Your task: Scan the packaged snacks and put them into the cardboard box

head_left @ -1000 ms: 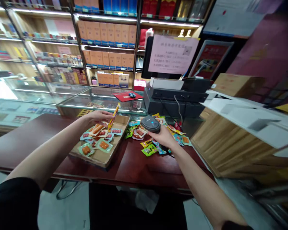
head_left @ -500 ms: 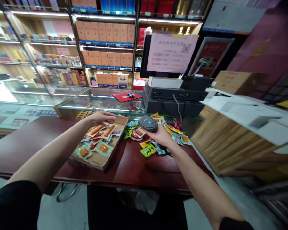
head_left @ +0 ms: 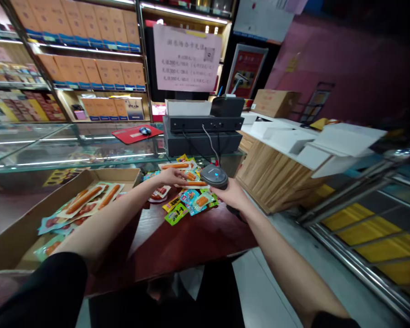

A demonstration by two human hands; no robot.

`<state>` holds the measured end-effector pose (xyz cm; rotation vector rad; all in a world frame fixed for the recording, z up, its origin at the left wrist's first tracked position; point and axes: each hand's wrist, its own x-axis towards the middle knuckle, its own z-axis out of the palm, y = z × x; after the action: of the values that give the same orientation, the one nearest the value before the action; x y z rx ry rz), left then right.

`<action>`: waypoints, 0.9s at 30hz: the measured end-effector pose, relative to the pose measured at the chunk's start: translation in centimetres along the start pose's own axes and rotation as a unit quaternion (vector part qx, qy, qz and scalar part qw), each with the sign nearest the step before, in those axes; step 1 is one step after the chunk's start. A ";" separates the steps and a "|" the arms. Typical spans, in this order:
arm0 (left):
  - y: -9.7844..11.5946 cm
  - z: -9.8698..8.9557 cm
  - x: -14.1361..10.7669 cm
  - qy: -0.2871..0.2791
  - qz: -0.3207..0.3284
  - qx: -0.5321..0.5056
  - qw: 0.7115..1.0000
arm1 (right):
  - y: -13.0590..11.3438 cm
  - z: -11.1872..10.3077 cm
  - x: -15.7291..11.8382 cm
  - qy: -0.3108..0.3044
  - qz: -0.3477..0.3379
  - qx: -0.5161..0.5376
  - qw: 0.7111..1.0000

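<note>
My right hand [head_left: 233, 195] is wrapped round the handle of a dark grey barcode scanner [head_left: 213, 176], which shows a small blue light on top. Just left of the scanner, my left hand [head_left: 173, 176] pinches a clear packet with a long sausage [head_left: 197, 183]. Under and around both hands lies a pile of snack packets, among them a green packet [head_left: 176, 214] and a blue packet with an orange snack [head_left: 201, 201]. To the left, a shallow cardboard box [head_left: 123, 174] holds several sausage packets [head_left: 84, 200], partly hidden by my left forearm.
Behind the pile stand a black cash drawer [head_left: 201, 142] with cables and a monitor with a pink paper sign [head_left: 187, 61]. A glass counter [head_left: 71, 148] carries a red mouse pad [head_left: 130, 135]. On the right is a wooden cabinet [head_left: 273, 168]; shelves of boxed goods line the back.
My left hand has moved right from above the cardboard box to the snack pile, a sausage packet now at its fingers. My right hand still holds the scanner. The view has turned right.
</note>
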<state>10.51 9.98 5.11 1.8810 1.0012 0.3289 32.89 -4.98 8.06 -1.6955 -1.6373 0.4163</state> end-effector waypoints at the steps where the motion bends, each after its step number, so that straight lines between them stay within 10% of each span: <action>1: 0.0 0.8 0.9 0.016 0.020 0.048 0.999 | 0.7 -0.3 0.0 0.002 0.010 -0.001 1.000; 8: 0.1 5.7 3.4 0.084 0.082 0.371 0.921 | 4.1 -1.1 0.0 -0.003 0.038 0.003 0.999; 14: 0.5 6.8 3.0 0.092 0.062 0.426 0.898 | 4.1 -1.0 -0.3 -0.001 0.055 -0.011 0.998; 27: -0.7 -0.3 -2.2 0.098 -0.062 0.043 0.992 | 0.0 1.5 -0.3 -0.012 -0.032 -0.016 0.999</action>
<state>8.53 8.66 5.08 1.8793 1.2773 0.4083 31.79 -4.87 6.94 -1.6630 -1.7182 0.3821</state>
